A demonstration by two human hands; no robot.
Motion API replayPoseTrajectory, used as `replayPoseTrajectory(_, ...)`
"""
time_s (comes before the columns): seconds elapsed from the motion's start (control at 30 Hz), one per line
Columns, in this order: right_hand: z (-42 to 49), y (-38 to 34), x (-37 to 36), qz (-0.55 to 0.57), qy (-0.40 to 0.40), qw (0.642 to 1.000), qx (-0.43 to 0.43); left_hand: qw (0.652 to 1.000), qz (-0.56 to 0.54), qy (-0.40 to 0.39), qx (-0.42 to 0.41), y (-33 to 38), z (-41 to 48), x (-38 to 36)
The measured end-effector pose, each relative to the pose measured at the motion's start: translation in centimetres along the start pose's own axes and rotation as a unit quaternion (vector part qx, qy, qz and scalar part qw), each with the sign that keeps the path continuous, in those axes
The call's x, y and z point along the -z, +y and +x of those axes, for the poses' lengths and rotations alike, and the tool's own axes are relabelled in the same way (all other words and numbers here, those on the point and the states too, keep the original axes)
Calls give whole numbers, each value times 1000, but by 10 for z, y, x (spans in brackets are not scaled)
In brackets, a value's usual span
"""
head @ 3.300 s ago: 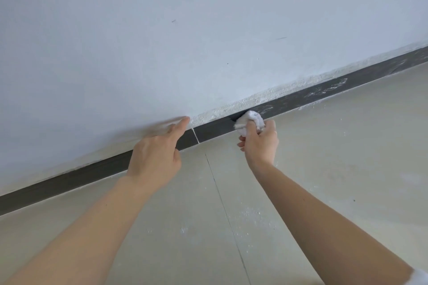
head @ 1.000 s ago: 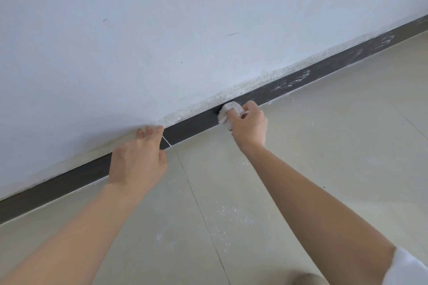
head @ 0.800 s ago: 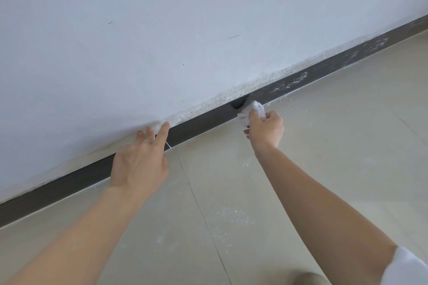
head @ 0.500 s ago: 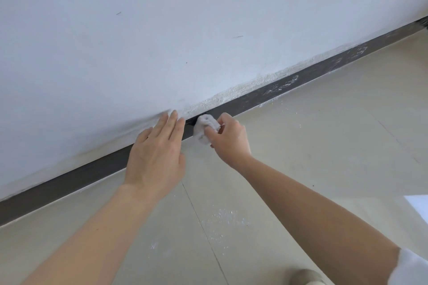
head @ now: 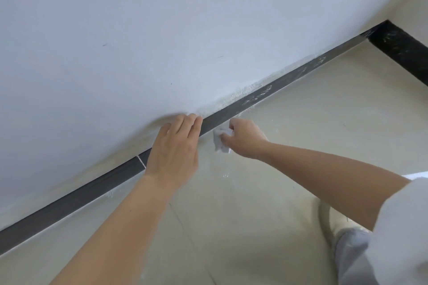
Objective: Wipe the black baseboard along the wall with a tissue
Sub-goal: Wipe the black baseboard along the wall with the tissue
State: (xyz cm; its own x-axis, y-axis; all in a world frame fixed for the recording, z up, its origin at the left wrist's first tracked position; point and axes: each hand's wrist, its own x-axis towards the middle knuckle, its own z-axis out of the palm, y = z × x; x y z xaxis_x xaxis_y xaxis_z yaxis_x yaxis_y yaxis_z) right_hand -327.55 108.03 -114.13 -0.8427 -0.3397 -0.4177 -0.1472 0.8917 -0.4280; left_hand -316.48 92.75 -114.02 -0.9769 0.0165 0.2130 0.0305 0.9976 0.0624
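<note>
The crumpled tissue (head: pixel 221 140) is pinched in the curled right hand (head: pixel 245 139) at the foot of the baseboard (head: pixel 231 112). The left hand (head: pixel 173 148) is laid flat, empty, against the wall (head: pixel 139 30), apparently for support.

Pale tiled floor (head: pixel 312 146), thin grout line (head: pixel 184 227), white specks (head: pixel 225 174) near the baseboard (head: pixel 69 199), a shoe (head: pixel 331 220)

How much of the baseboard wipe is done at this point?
Done: the baseboard left of the hands looks clean and dark. In hand: the right hand grips the tissue at the strip's lower edge, beside the left hand laid flat against the wall. Left: white smears further right, up to the corner.
</note>
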Motion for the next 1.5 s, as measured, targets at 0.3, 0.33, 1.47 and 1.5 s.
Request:
replayPoseTrajectory(0.3, 29, 16, -22, 107, 29, 991, 77, 984, 175, -19, -13, 20, 22, -35)
replayPoseTrajectory(0.33, 34, 17, -20, 128, 22, 989, 76, 980, 195, -28, -4, 23, 23, -37)
replayPoseTrajectory(1.47, 91, 113, 45, 299, 66, 949, 73, 887, 439, -142, -6, 53, 51, 3)
replayPoseTrajectory(1.5, 89, 115, 45, 289, 62, 951, 86, 890, 435, -136, -2, 53, 51, 2)
